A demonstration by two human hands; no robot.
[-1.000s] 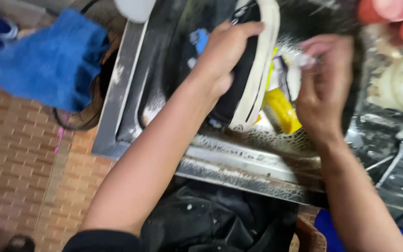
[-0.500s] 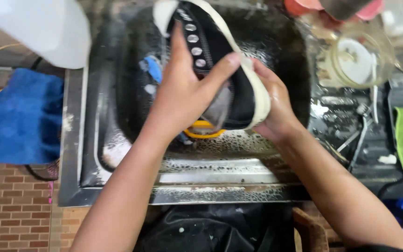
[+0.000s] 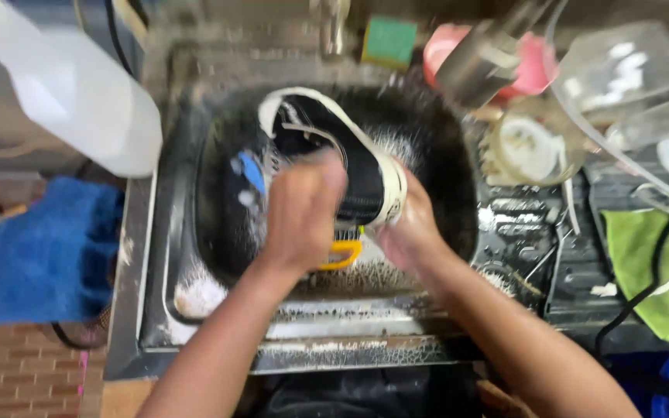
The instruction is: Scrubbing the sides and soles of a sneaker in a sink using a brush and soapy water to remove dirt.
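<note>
Over the soapy steel sink [image 3: 156,255], two hands clamped one black shoe [image 3: 342,155].

At the grip, the left hand [image 3: 303,213] was closed over the shoe's upper and the right hand [image 3: 408,232] was wrapped under its cream sole edge, so the shoe sat tilted above the basin, toe away from the person. To scrub it well, I judged, the left hand should pin the shoe firmly while the right works along the sole, keeping it low in the basin so suds stay inside. A yellow brush handle [image 3: 340,254] showed just below the hands; whether either hand held it I could not tell. Counted around: one shoe, one white jug [image 3: 63,93] at the left, one green sponge [image 3: 389,40] behind the tap, one blue towel [image 3: 40,255] on the floor, one green cloth [image 3: 644,263] at the right.
</note>
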